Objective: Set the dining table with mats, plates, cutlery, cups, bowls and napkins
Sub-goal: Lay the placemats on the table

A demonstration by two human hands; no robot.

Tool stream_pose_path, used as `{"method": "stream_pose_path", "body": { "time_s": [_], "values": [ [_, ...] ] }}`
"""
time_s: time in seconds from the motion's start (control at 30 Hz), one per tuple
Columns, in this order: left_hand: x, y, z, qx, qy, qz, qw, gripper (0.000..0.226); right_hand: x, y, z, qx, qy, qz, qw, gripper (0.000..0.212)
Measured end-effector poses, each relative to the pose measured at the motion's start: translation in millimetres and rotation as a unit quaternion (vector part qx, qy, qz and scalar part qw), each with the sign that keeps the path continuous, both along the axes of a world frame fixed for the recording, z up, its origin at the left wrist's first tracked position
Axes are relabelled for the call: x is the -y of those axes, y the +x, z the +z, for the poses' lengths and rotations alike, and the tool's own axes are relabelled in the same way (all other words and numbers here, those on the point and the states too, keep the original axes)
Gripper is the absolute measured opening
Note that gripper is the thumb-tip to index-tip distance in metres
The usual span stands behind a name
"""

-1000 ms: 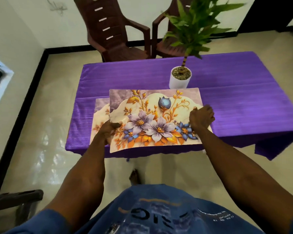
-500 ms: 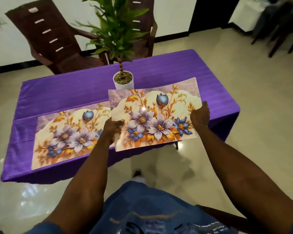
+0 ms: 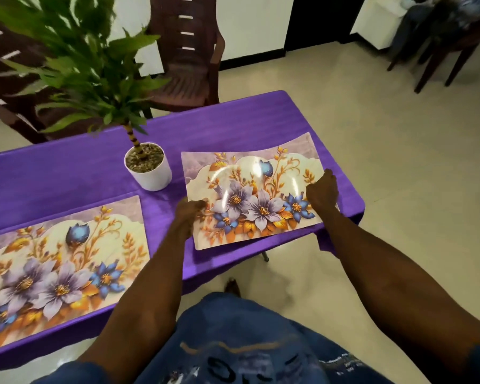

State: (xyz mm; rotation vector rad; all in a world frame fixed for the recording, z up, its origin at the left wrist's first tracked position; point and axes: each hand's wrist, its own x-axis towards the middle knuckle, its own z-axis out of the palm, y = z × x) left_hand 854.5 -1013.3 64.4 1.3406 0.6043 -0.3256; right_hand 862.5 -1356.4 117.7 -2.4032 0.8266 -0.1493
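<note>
Head view: both hands, left hand [image 3: 190, 214] and right hand [image 3: 322, 191], pinch the second mat [image 3: 254, 195] by its side edges, right of the plant pot [image 3: 149, 169] on the desk [image 3: 67, 167]. Mat-laying step; next, flatten and release. It's dropped lower than before, nearly resting now.

Glossy beige tiled floor [image 3: 399, 151] meets white walls [image 3: 255, 20] with black skirting [image 3: 250, 59]; dark brown plastic chairs [image 3: 189, 65] stand behind.
</note>
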Motion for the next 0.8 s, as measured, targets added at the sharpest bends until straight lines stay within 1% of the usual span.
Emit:
{"method": "stream_pose_path", "body": {
  "time_s": [0.1,0.17,0.27,0.33,0.4,0.47,0.5,0.53,0.6,0.63,0.7,0.73,0.8],
  "values": [
    [8.2,19.5,-5.4,-0.008,0.047,0.003,0.999,0.026,13.5,25.7,-8.1,-0.009,-0.016,0.035,0.999,0.047],
    [12.1,21.5,-13.1,-0.01,0.083,0.0,0.997,0.027,19.6,37.5,-15.1,-0.03,-0.029,0.055,0.998,0.046],
    [20.0,16.7,-23.6,-0.011,0.111,0.021,0.993,0.028,28.9,50.7,-24.6,-0.082,-0.054,0.071,0.993,0.051],
    [26.1,7.4,-25.0,-0.003,0.15,0.038,0.988,0.029,30.8,55.3,-32.6,-0.101,-0.069,0.083,0.989,0.056],
    [41.0,0.3,-21.3,0.0,0.25,0.089,0.964,0.035,34.6,63.0,-43.2,-0.128,-0.083,0.136,0.979,0.059],
    [51.4,-0.9,-13.0,-0.006,0.358,0.067,0.931,0.045,33.0,54.9,-49.1,-0.143,-0.123,0.14,0.972,0.067],
    [56.9,0.0,-10.1,-0.022,0.402,0.055,0.914,0.052,33.5,51.4,-51.3,-0.138,-0.143,0.152,0.968,0.07],
    [64.5,0.7,-5.8,-0.038,0.452,0.045,0.89,0.059,33.6,49.4,-50.8,-0.128,-0.151,0.182,0.963,0.069],
    [76.8,-7.3,-6.8,-0.058,0.529,0.034,0.846,0.066,31.3,48.4,-54.9,-0.088,-0.133,0.297,0.941,0.063],
    [80.3,-11.0,-5.3,-0.06,0.548,0.026,0.834,0.064,27.6,47.4,-58.9,-0.063,-0.126,0.354,0.925,0.058],
    [87.0,-22.0,-10.2,-0.071,0.554,0.004,0.829,0.056,22.6,41.8,-66.2,-0.044,-0.122,0.432,0.893,0.054],
    [90.1,-28.2,-13.6,-0.081,0.555,-0.01,0.828,0.054,21.0,36.9,-68.0,-0.052,-0.12,0.454,0.882,0.054],
    [95.7,-42.0,-20.8,-0.084,0.581,-0.047,0.808,0.053,19.5,28.5,-69.2,-0.082,-0.122,0.478,0.866,0.057]
  ]
}}
